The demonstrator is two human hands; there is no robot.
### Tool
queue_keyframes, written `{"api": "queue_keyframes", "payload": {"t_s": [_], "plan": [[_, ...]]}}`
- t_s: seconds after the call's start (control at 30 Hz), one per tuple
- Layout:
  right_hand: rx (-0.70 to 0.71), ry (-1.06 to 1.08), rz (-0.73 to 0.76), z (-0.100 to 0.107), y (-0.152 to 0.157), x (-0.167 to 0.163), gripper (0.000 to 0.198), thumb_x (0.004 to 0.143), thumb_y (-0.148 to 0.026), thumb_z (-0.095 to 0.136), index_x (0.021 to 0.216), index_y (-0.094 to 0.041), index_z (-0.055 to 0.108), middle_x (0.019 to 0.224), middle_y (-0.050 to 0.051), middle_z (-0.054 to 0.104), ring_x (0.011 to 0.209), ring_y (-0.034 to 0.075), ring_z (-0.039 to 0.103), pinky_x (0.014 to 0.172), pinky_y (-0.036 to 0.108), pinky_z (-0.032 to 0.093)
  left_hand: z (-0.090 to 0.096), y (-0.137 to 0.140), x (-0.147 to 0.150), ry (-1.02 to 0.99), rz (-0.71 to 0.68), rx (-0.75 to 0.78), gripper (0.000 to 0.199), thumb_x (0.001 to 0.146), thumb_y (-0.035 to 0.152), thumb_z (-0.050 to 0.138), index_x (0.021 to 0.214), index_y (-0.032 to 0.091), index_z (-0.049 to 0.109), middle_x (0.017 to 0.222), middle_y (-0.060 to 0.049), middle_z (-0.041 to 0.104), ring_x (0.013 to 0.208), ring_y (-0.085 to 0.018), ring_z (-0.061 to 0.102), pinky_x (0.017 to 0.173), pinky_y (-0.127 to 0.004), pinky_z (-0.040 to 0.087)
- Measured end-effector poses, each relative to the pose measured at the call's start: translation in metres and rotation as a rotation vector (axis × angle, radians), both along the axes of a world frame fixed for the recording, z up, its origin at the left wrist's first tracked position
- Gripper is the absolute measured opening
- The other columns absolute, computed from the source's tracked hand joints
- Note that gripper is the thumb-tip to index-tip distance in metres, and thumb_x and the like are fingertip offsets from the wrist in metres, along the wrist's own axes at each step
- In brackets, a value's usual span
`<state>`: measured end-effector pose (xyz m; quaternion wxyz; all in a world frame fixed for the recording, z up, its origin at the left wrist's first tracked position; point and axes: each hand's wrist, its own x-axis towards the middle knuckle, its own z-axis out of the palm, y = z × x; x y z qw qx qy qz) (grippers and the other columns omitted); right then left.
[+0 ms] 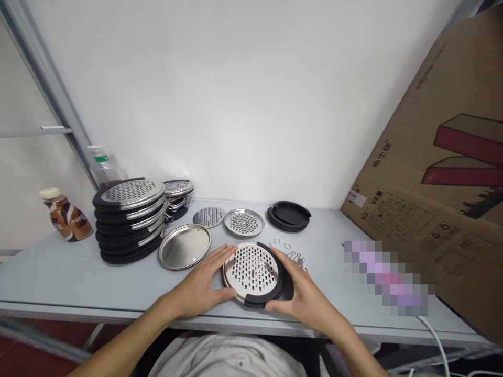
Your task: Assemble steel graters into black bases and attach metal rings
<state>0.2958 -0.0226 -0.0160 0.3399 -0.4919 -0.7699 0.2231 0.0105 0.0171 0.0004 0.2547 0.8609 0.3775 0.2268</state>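
A round metal grater point(252, 268) with a black band along its right side lies near the front edge of the table. My left hand point(204, 280) grips its bare metal left edge, thumb in front and fingers behind. On the other side my right hand point(301, 290) holds the black band between thumb and fingers. Behind it are a shallow round metal lid point(185, 246), a grater disc with a rim point(243, 223) and a flat slotted disc point(208, 217). Small metal rings and clasps point(295, 256) lie by my right hand, and black round holders point(290, 215) are stacked behind them.
A tall stack of finished-looking graters point(131, 220) stands at left, a shorter stack point(177, 191) behind it. A brown drink bottle point(66, 215) and a clear bottle point(104, 167) stand further left. A large cardboard box point(440, 173) leans at right, beside a blurred-out object point(387, 277) with a white cable point(436, 337).
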Motion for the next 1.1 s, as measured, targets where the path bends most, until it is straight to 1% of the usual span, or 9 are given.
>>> {"api": "queue_keyframes", "payload": {"t_s": [0.17,0.27,0.37,0.5,0.63,0.77,0.9,1.0,1.1], "plan": [[0.002,-0.060,-0.006,-0.001,-0.001,0.000,0.097,0.068,-0.054,0.080,0.150,-0.033,0.032,0.158,0.011,0.030,0.144,0.035,0.030,0.116,0.055,0.030,-0.001,0.001,-0.001,-0.009,-0.037,-0.003,0.078,0.087,0.051,0.064,0.153,0.028,0.028,0.160,-0.008,0.028,0.148,-0.030,0.023,0.120,-0.051,0.021],[-0.022,-0.103,-0.001,-0.001,-0.002,0.000,0.091,0.066,-0.054,0.081,0.145,-0.032,0.042,0.159,0.011,0.025,0.144,0.035,0.028,0.116,0.054,0.031,0.000,0.000,-0.002,-0.002,-0.024,-0.015,0.073,0.087,0.050,0.065,0.151,0.029,0.035,0.160,-0.008,0.027,0.148,-0.031,0.022,0.120,-0.052,0.021],[0.009,-0.134,0.011,-0.003,-0.004,0.000,0.091,0.066,-0.050,0.083,0.145,-0.032,0.042,0.161,0.009,0.020,0.146,0.035,0.026,0.116,0.053,0.031,0.001,-0.001,-0.002,-0.012,0.006,-0.026,0.071,0.086,0.049,0.067,0.149,0.031,0.039,0.159,-0.008,0.029,0.147,-0.031,0.024,0.119,-0.053,0.023],[0.139,-0.198,0.037,-0.007,-0.004,-0.002,0.080,0.072,-0.048,0.079,0.143,-0.032,0.047,0.155,0.010,0.036,0.144,0.036,0.029,0.114,0.057,0.033,0.002,-0.001,-0.002,-0.045,0.022,-0.039,0.074,0.084,0.050,0.068,0.148,0.030,0.039,0.157,-0.008,0.035,0.145,-0.031,0.029,0.119,-0.052,0.024],[0.230,-0.216,0.044,-0.008,-0.003,0.000,0.071,0.078,-0.050,0.073,0.142,-0.029,0.049,0.148,0.012,0.047,0.140,0.036,0.038,0.111,0.057,0.037,0.002,0.001,-0.005,-0.134,0.047,-0.078,0.071,0.087,0.052,0.063,0.148,0.027,0.039,0.153,-0.009,0.041,0.142,-0.031,0.036,0.118,-0.049,0.028],[0.217,-0.115,0.019,-0.005,-0.002,0.005,0.056,0.086,-0.045,0.066,0.138,-0.028,0.052,0.141,0.011,0.056,0.130,0.031,0.052,0.107,0.049,0.044,0.003,0.000,-0.007,-0.274,0.044,-0.136,0.070,0.088,0.049,0.065,0.148,0.027,0.038,0.152,-0.008,0.043,0.140,-0.030,0.039,0.117,-0.046,0.031],[0.217,0.011,0.040,-0.004,-0.002,0.004,0.044,0.091,-0.043,0.058,0.132,-0.026,0.056,0.130,0.010,0.064,0.118,0.028,0.061,0.099,0.041,0.050,0.000,0.000,-0.005,-0.355,0.097,-0.144,0.070,0.085,0.039,0.071,0.146,0.028,0.040,0.150,-0.006,0.046,0.139,-0.027,0.042,0.118,-0.044,0.033],[0.195,0.115,0.030,-0.003,-0.004,-0.001,0.033,0.097,-0.043,0.045,0.119,-0.026,0.063,0.110,0.007,0.071,0.099,0.025,0.068,0.086,0.035,0.054,-0.004,0.001,-0.004,-0.392,0.129,-0.139,0.061,0.087,0.034,0.068,0.143,0.029,0.044,0.149,-0.005,0.047,0.134,-0.027,0.047,0.116,-0.045,0.035],[0.132,0.187,-0.025,-0.002,-0.007,-0.005,0.035,0.100,-0.041,0.037,0.117,-0.025,0.063,0.092,0.004,0.070,0.083,0.022,0.067,0.075,0.031,0.053,-0.010,0.003,-0.003,-0.440,0.130,-0.185,0.059,0.089,0.033,0.065,0.144,0.029,0.043,0.146,-0.005,0.050,0.130,-0.026,0.052,0.114,-0.045,0.039]]}}
